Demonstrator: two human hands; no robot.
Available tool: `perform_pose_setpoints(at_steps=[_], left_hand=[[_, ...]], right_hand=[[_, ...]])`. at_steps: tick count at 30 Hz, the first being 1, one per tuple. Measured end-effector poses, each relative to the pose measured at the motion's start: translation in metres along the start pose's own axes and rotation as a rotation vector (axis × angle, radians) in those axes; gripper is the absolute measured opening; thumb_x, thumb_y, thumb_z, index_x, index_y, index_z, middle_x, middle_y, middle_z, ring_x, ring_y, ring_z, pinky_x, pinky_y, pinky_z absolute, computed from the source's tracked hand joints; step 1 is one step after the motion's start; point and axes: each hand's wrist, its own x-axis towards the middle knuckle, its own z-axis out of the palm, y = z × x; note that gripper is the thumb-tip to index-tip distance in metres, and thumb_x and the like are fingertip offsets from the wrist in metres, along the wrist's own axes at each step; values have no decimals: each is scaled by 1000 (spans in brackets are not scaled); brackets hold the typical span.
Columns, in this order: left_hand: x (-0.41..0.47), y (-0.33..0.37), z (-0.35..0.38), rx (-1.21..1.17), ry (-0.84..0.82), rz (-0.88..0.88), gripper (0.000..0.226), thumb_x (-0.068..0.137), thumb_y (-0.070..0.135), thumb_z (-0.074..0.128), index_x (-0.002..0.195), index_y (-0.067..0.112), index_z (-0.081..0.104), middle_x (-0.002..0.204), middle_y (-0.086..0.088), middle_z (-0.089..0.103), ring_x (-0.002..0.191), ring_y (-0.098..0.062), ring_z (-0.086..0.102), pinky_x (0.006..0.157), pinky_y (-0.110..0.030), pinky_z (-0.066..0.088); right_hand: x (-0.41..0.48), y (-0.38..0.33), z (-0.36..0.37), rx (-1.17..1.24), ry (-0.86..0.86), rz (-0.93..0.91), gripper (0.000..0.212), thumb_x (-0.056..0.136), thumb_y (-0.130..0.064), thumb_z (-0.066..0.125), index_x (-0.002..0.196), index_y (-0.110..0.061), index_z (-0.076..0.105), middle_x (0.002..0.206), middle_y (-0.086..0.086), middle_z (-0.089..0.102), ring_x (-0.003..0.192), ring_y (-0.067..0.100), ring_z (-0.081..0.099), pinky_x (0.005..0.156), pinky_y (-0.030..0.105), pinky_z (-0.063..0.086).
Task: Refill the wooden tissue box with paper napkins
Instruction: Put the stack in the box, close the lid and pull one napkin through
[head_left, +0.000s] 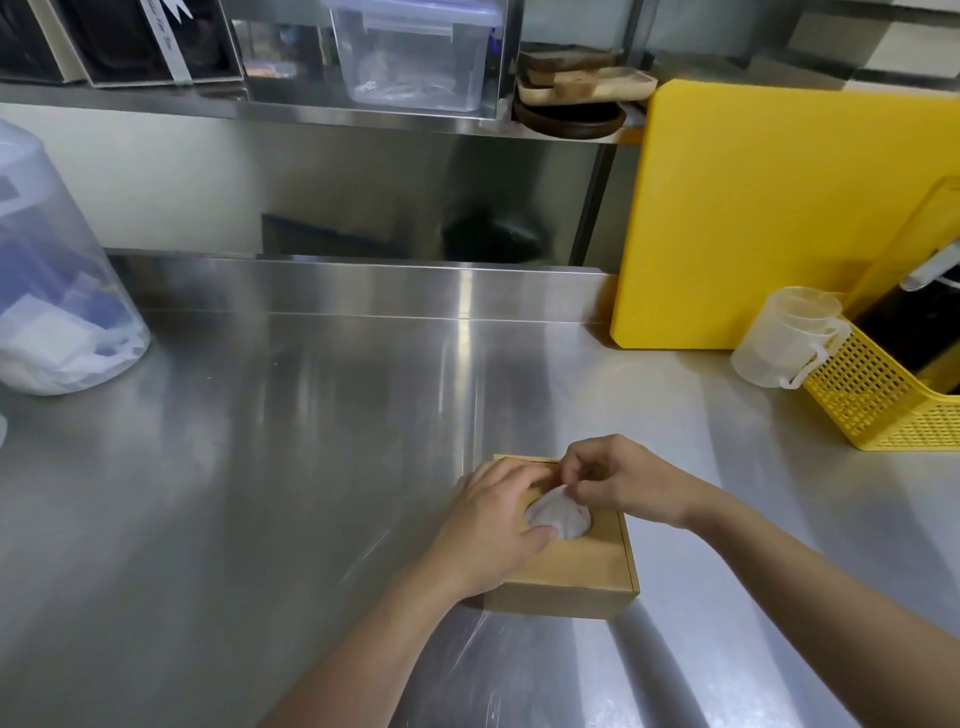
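Note:
The wooden tissue box (582, 571) lies flat on the steel counter, lid on, with a round hole in its top. A white paper napkin (558, 514) pokes up through that hole. My right hand (618, 483) pinches the napkin's tip from above, fingers closed on it. My left hand (493, 525) rests flat on the left part of the lid, thumb at the hole's edge touching the napkin, and covers that side of the box.
A clear plastic bag (57, 291) with white paper sits at the far left. At the right stand a yellow cutting board (753, 208), a translucent measuring cup (784, 338) and a yellow mesh basket (883, 405). A shelf (363, 114) with containers runs overhead.

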Motion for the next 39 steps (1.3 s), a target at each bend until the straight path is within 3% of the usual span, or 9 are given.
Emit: perform_pose_setpoints(at_steps=[6, 12, 15, 18, 21, 24, 29, 34, 39], left_hand=[[15, -1, 11, 122, 23, -42, 36, 78, 34, 65, 113, 26, 61, 133, 4, 41, 125, -12, 22, 94, -23, 11], [7, -5, 8, 109, 125, 129, 15, 80, 27, 64, 76, 13, 64, 106, 2, 60, 111, -14, 42, 89, -21, 19], [-1, -3, 8, 160, 146, 222, 7, 75, 20, 59, 74, 13, 58, 86, 0, 63, 89, -18, 53, 85, -25, 27], [-4, -4, 6, 204, 90, 262, 6, 75, 18, 56, 76, 15, 51, 78, 1, 60, 78, -16, 50, 82, -27, 33], [-3, -6, 2, 150, 18, 212, 16, 72, 21, 54, 79, 23, 40, 87, 2, 59, 83, -14, 42, 80, -18, 30], [1, -6, -1, 63, -107, 91, 30, 69, 23, 58, 84, 32, 33, 95, 8, 50, 89, -11, 32, 73, -11, 29], [13, -3, -8, 58, -225, -21, 52, 68, 32, 69, 113, 29, 43, 99, 15, 40, 95, -6, 27, 77, -21, 27], [15, -2, -17, -64, -295, -43, 31, 66, 33, 72, 87, 17, 56, 96, 4, 43, 98, -15, 37, 82, -28, 30], [12, -2, -27, -213, -237, -95, 28, 70, 25, 73, 88, 15, 54, 92, -9, 61, 90, -26, 56, 77, -42, 47]], right_hand=[[-6, 0, 2, 42, 21, -29, 21, 81, -1, 58, 70, -18, 60, 75, 4, 58, 66, 8, 49, 61, 18, 41], [-22, 1, 7, 29, 70, -111, 15, 77, -14, 71, 82, -26, 63, 86, 15, 66, 70, 8, 55, 65, 20, 45], [-22, 7, 6, -105, 73, -87, 35, 75, -25, 76, 106, -23, 61, 90, -4, 65, 81, 4, 57, 71, 12, 44], [-23, 9, 7, -308, 32, -133, 19, 79, -23, 71, 97, -24, 64, 79, -25, 50, 83, -5, 47, 76, 7, 33], [-25, 11, 10, -375, 17, -130, 17, 80, -13, 64, 82, -26, 53, 77, -19, 46, 83, 1, 42, 81, 5, 25], [-28, 11, 9, -314, 54, -91, 25, 77, -9, 62, 76, -28, 47, 77, -10, 47, 74, 2, 43, 70, 11, 33], [-32, 7, 7, -158, 119, -85, 31, 79, -14, 64, 82, -40, 47, 90, 2, 60, 76, 18, 50, 62, 24, 40], [-31, 11, 8, -107, 166, -69, 30, 80, -12, 66, 80, -40, 53, 80, -7, 58, 69, 11, 51, 59, 13, 41], [-34, 16, 8, -61, 209, -71, 25, 80, -14, 69, 83, -36, 58, 82, -7, 63, 72, 12, 54, 71, 26, 49]])
